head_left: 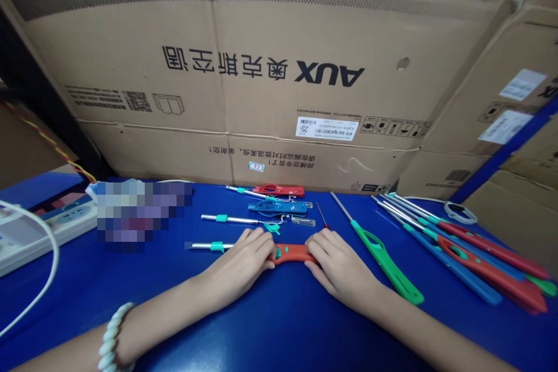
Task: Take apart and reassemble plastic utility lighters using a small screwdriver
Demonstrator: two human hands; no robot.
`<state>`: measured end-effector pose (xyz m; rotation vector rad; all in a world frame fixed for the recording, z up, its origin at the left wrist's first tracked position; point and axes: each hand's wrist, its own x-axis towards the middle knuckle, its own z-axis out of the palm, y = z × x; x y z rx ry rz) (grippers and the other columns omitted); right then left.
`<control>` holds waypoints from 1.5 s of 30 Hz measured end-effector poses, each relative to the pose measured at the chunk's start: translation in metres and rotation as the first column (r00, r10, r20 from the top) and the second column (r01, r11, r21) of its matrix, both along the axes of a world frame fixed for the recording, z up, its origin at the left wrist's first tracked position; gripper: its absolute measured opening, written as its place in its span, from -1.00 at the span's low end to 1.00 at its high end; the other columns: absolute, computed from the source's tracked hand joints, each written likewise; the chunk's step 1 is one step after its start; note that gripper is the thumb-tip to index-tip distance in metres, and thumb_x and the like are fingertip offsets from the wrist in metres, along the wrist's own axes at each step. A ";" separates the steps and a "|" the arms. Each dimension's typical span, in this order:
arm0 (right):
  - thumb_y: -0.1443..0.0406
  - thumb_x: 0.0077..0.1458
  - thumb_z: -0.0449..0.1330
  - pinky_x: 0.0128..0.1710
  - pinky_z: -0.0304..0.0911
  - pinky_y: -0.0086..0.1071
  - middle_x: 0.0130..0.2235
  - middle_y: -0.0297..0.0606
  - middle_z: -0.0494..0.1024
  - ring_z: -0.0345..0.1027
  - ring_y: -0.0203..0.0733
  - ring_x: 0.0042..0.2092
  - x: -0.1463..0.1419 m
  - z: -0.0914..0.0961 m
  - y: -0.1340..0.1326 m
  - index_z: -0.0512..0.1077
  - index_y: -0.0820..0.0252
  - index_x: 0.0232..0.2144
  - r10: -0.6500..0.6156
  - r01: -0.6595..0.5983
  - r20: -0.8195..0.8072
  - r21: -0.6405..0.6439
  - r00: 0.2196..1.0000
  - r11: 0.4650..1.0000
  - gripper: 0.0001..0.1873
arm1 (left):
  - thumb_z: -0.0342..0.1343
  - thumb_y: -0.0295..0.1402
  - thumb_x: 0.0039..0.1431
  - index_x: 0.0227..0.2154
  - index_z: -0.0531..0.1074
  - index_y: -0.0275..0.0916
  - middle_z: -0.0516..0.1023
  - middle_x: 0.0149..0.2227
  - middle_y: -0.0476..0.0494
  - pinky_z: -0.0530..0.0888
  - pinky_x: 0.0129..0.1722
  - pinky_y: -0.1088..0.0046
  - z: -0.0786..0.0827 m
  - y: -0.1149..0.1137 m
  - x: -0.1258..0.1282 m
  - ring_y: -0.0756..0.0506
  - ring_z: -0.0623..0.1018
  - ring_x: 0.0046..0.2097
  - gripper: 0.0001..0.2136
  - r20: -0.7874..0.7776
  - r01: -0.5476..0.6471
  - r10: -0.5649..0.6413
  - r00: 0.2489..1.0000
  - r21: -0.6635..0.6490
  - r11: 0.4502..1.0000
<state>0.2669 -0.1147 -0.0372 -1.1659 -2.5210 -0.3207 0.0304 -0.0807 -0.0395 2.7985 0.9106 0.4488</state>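
Observation:
An orange-handled stick lighter (293, 253) lies flat on the blue table (279, 325), its metal tube pointing left. My left hand (244, 261) is closed over the handle's left end, near a teal trigger. My right hand (337, 264) is closed over the handle's right end. Both hands rest on the table. Just behind them lie a blue lighter body (279, 207), a red lighter (279, 190) and a loose metal tube with a teal collar (226, 219).
A green lighter (383, 258) lies to the right, then a pile of several red and blue lighters (471, 250). A white power strip (43, 226) and cable sit at left. A large AUX cardboard box (261, 70) walls off the back.

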 end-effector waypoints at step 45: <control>0.38 0.21 0.03 -0.21 0.18 -0.21 -0.25 -0.13 0.42 0.24 -0.09 -0.25 -0.002 -0.004 -0.006 0.33 0.23 -0.31 0.047 -0.047 0.007 -0.018 0.999 0.999 -0.92 | 0.13 -0.56 0.16 -0.44 0.31 -0.27 0.42 -0.38 -0.05 0.23 -0.33 0.39 0.017 -0.010 -0.001 -0.10 0.37 -0.34 -0.86 -0.099 0.015 -0.009 0.995 0.056 0.998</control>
